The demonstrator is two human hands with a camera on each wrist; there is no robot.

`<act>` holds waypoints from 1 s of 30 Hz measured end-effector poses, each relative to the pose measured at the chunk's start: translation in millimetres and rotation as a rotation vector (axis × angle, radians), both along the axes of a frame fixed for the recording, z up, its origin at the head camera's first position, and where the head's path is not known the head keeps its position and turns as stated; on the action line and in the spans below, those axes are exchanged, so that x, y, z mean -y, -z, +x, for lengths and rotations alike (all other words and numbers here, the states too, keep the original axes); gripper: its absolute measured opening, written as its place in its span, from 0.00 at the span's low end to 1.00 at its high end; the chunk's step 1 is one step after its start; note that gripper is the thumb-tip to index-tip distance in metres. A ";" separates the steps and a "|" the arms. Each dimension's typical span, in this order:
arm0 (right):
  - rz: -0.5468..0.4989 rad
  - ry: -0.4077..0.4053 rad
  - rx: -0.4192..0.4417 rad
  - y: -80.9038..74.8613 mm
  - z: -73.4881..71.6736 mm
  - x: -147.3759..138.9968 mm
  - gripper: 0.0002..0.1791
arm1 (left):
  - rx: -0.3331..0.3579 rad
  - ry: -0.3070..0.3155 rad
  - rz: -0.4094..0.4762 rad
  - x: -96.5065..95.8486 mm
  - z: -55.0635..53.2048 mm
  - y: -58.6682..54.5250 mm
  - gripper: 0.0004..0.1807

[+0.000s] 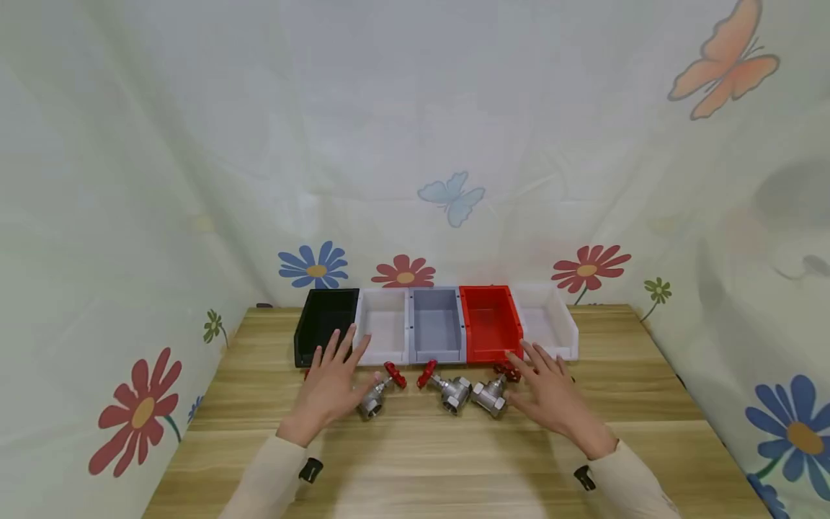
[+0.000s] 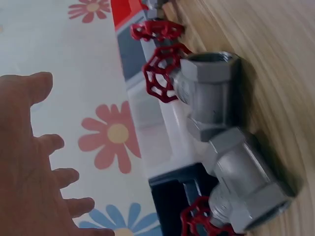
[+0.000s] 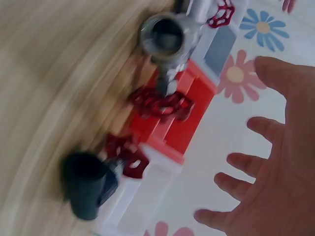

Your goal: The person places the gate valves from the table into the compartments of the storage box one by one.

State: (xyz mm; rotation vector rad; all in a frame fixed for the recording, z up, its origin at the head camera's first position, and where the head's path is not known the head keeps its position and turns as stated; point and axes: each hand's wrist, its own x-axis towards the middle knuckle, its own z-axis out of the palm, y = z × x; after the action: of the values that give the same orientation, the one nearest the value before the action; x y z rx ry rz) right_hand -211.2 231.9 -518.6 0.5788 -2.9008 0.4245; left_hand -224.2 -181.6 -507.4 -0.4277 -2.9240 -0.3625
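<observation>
My left hand [image 1: 328, 393] hovers with fingers spread over the row of valves, holding nothing. Close to its thumb is a steel gate valve [image 1: 372, 402] with a red handwheel [image 1: 395, 375]. Another steel valve [image 2: 244, 179] shows in the left wrist view, mostly hidden by the hand in the head view. Above the right end of the row is my right hand [image 1: 551, 393], fingers also spread and empty. Beside its thumb lies a steel valve [image 1: 489, 397]; one more valve [image 1: 456, 394] lies mid-row. A dark green valve [image 3: 86, 184] with a red wheel appears blurred in the right wrist view.
Behind the valves stands a row of open bins: black [image 1: 327, 321], white [image 1: 384, 357], grey [image 1: 437, 355], red [image 1: 493, 353] and white [image 1: 567, 339]. They sit on a wood-grain table [image 1: 428, 461], with a flowered curtain [image 1: 363, 144] behind and at both sides.
</observation>
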 end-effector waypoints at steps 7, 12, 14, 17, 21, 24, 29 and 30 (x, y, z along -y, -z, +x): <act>0.020 -0.016 -0.065 12.5 3.2 -31.4 0.37 | 0.009 -0.062 0.023 25.3 -9.8 7.1 0.42; 0.060 0.004 -0.062 19.5 5.1 -49.7 0.37 | 0.015 -0.099 0.043 40.5 -16.2 10.1 0.43; 0.071 0.007 -0.068 21.9 5.8 -55.4 0.37 | 0.019 -0.104 0.056 44.9 -18.7 12.5 0.43; 0.084 0.008 -0.089 24.8 7.2 -63.5 0.36 | 0.024 -0.110 0.081 50.0 -21.7 17.8 0.43; 0.103 0.016 -0.087 28.9 7.1 -72.2 0.34 | 0.025 -0.115 0.130 57.8 -25.9 26.9 0.42; 0.123 0.016 -0.069 32.5 5.3 -76.4 0.32 | 0.046 -0.123 0.171 64.6 -29.1 32.3 0.42; 0.106 -0.010 -0.044 38.3 1.7 -79.5 0.31 | 0.081 -0.162 0.194 72.9 -35.6 36.3 0.42; 0.095 -0.013 -0.037 39.3 1.3 -80.1 0.30 | 0.081 -0.169 0.194 73.5 -37.1 36.9 0.42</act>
State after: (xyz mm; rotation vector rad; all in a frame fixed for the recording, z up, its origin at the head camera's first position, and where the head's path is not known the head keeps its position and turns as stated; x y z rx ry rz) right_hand -209.9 311.9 -557.9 0.6124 -2.8956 0.2760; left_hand -261.3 -255.1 -544.3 -0.1412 -2.9365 -0.6448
